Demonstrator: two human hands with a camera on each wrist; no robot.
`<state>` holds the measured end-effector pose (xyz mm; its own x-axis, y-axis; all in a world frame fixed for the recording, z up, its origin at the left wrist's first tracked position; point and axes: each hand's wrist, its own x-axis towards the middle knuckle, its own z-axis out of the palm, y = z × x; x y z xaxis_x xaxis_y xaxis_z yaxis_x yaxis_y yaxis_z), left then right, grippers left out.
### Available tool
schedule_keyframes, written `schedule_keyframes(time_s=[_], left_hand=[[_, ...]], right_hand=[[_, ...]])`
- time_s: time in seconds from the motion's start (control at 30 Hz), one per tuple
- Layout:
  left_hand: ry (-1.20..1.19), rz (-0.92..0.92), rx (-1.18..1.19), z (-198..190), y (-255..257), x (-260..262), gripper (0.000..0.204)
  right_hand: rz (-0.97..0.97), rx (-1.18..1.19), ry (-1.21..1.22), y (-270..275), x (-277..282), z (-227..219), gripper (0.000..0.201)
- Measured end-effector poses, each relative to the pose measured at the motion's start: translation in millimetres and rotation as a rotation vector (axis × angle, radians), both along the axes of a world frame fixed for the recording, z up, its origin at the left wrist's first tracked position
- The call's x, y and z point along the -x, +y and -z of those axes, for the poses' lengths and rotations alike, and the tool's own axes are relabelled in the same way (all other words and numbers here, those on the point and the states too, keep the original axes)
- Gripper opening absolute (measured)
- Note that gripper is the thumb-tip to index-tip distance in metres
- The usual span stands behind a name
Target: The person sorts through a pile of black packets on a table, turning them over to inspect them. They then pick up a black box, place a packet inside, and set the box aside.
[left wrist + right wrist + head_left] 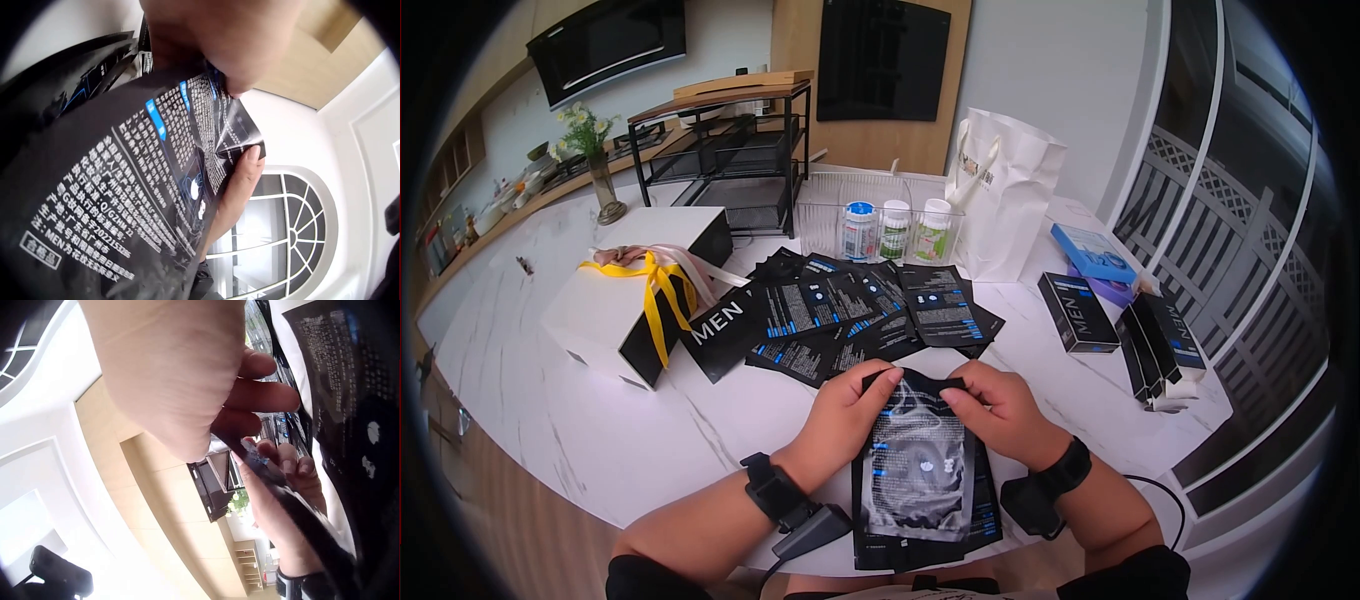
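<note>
In the head view, a glossy black foil sachet (pixel 920 460) with white print and small blue labels stands in front of the person. My left hand (pixel 840 418) pinches its top edge near the left corner, thumb on the near face. On the other side my right hand (pixel 1005 412) pinches the top edge near the right corner. Close up in the left wrist view, the sachet (pixel 144 181) is creased between the two hands. More black sachets (pixel 985 510) lie beneath it at the table's front edge. Beyond the hands spreads a loose pile of similar sachets (pixel 820 305).
On the left, a white-and-black box (pixel 600 325) carries yellow and pink ribbons. Behind the pile, a clear bin (pixel 820 220) holds bottles beside a white paper bag (pixel 1010 190). Black "MEN" boxes (pixel 1080 315) and a blue box (pixel 1090 250) stand right on the marble table (pixel 730 440).
</note>
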<state>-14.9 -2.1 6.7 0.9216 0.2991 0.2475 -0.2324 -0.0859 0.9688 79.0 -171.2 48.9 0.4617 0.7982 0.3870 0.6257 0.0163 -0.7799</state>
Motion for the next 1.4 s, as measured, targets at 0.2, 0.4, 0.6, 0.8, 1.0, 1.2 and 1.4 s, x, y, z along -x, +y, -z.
schedule_keyframes(time_s=[0.2,0.4,0.6,0.8,1.0,1.2,1.4], left_hand=[[-0.033,0.095,0.13,-7.5,-4.7,5.0,0.023],[-0.029,0.044,0.112,-7.9,-4.4,4.9,0.024],[-0.056,0.093,0.222,-14.0,-10.1,8.0,0.022],[0.098,0.177,0.227,-16.4,-12.4,8.7,0.02],[-0.001,0.067,0.313,-11.5,-9.7,4.7,0.017],[-0.053,0.098,0.303,-13.4,-12.6,5.9,0.017],[-0.01,0.092,0.289,-8.6,-8.0,3.1,0.019]], right_hand=[[0.104,-0.026,0.136,5.2,-18.6,14.5,0.016],[0.007,-0.077,-0.024,-1.8,3.1,0.4,0.015],[0.115,-0.108,0.066,5.3,-16.5,13.8,0.014],[0.068,-0.253,0.331,6.0,-16.5,11.9,0.013],[-0.058,-0.197,0.368,9.0,0.1,3.8,0.02],[0.052,-0.168,0.377,7.1,-10.1,9.6,0.012],[0.023,-0.194,0.212,4.9,-1.2,6.0,0.012]])
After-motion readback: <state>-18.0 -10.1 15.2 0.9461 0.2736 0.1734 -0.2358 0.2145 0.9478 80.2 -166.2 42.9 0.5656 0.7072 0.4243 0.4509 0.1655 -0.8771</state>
